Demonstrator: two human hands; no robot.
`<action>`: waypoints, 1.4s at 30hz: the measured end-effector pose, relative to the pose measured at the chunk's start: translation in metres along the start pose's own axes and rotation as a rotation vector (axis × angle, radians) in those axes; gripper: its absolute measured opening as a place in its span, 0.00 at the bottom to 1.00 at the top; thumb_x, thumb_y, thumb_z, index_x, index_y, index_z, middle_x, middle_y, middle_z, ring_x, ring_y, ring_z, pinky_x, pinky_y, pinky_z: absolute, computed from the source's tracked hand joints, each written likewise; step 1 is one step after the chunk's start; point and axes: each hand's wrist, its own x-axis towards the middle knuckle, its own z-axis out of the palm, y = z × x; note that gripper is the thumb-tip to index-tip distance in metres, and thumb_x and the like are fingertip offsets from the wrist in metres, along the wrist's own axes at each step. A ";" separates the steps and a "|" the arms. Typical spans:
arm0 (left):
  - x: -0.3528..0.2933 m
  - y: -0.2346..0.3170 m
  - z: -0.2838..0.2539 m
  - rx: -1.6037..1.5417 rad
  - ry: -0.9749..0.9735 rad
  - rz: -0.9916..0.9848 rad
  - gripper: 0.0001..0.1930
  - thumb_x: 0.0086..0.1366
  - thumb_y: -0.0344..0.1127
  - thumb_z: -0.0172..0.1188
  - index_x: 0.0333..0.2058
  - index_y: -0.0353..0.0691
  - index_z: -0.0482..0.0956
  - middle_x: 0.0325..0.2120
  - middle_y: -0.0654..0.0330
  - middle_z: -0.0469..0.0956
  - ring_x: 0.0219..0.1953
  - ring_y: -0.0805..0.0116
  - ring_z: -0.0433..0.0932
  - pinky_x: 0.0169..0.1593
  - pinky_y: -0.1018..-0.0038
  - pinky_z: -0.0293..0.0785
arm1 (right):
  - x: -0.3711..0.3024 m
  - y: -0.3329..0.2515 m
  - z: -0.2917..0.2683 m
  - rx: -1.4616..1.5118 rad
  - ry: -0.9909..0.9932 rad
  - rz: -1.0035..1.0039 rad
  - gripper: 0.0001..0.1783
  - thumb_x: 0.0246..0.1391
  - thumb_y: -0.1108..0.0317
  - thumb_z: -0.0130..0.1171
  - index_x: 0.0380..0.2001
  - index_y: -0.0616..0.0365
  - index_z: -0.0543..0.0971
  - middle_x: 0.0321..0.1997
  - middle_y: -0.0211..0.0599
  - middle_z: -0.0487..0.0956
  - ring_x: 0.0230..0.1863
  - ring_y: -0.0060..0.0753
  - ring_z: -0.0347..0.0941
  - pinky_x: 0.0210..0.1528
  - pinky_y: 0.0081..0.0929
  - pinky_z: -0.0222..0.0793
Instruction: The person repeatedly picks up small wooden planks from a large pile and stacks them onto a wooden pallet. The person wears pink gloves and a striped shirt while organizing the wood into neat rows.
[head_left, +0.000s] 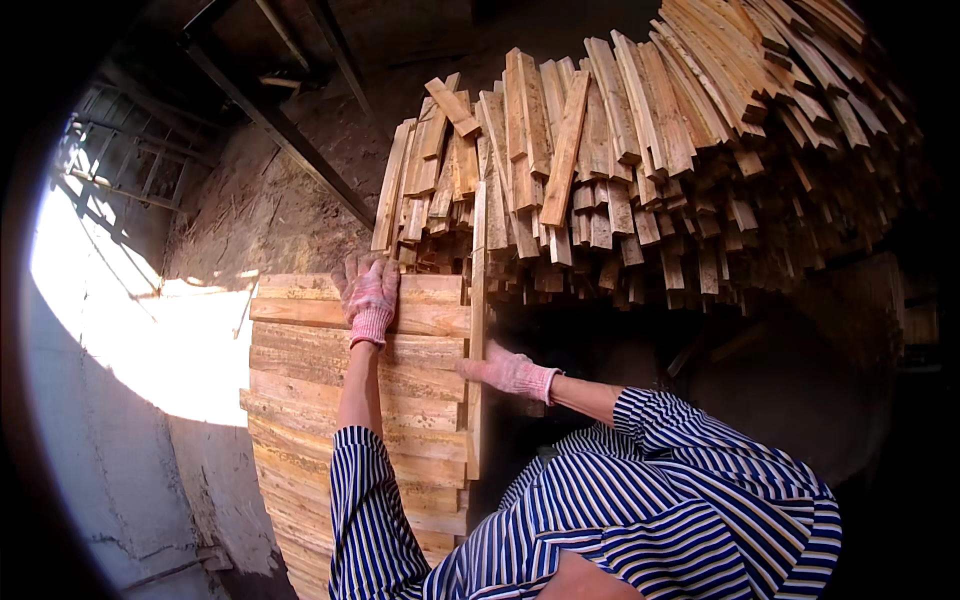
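A layer of rough wooden slats point(420, 412) lies side by side in front of me, their right ends roughly lined up. My left hand point(370, 297), in a pink and white knit glove, rests on the farthest slats with its fingers spread. Along the right ends runs one long wooden strip point(478, 270), set crosswise to the slats. My right hand point(512, 373), gloved alike and slightly blurred, has its fingers across this strip near its middle, gripping it from the right side. The thumb stands up, apart from the fingers.
A large heap of loose wooden strips point(620, 130) fills the far right, its ends jutting toward me. Dark metal bars point(275, 130) slant at the far left above a dirt floor point(245, 210). A pale wall point(110, 460), partly in glaring light, stands at the left.
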 end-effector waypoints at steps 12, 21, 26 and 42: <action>0.050 0.144 -0.040 -2.103 -0.657 -0.254 0.28 0.73 0.56 0.55 0.55 0.36 0.77 0.43 0.53 0.83 0.44 0.57 0.83 0.45 0.60 0.83 | 0.059 -0.111 -0.141 -0.338 0.112 -0.340 0.45 0.61 0.35 0.55 0.63 0.68 0.65 0.55 0.65 0.77 0.55 0.57 0.77 0.57 0.41 0.70; 0.103 0.171 -0.003 -2.282 -0.687 -0.255 0.25 0.72 0.44 0.58 0.58 0.30 0.72 0.45 0.46 0.82 0.42 0.55 0.84 0.43 0.60 0.86 | 0.199 -0.023 -0.259 -0.246 1.053 0.646 0.44 0.44 0.40 0.68 0.60 0.50 0.67 0.64 0.49 0.71 0.58 0.58 0.75 0.53 0.48 0.74; 0.122 0.172 -0.014 -2.658 -0.957 -0.318 0.32 0.67 0.45 0.64 0.61 0.27 0.68 0.42 0.52 0.77 0.37 0.62 0.79 0.38 0.66 0.82 | 0.219 0.073 -0.317 0.212 0.836 0.389 0.39 0.48 0.50 0.70 0.60 0.55 0.70 0.55 0.47 0.79 0.53 0.45 0.78 0.54 0.38 0.74; 0.157 0.246 0.091 -2.303 -0.830 -0.508 0.33 0.67 0.56 0.63 0.54 0.29 0.72 0.43 0.41 0.82 0.44 0.48 0.85 0.48 0.52 0.85 | 0.021 -0.075 -0.215 -0.407 0.327 0.060 0.58 0.51 0.47 0.69 0.77 0.50 0.49 0.67 0.64 0.65 0.68 0.62 0.64 0.72 0.41 0.60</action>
